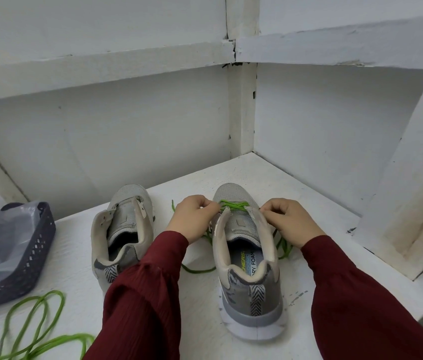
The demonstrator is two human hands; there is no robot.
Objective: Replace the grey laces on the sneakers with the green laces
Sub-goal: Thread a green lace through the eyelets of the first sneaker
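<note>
Head view: the shoe [244,258] points away, heel near. Its green lace [233,205] crosses the front holes. On each side, just as close, the left hand [194,215] and right hand [289,220] pinch it.

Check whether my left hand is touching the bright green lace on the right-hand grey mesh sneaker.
Touching. The head view shows the left hand pinching the bright green lace at the eyelets of the grey mesh sneaker.
</note>
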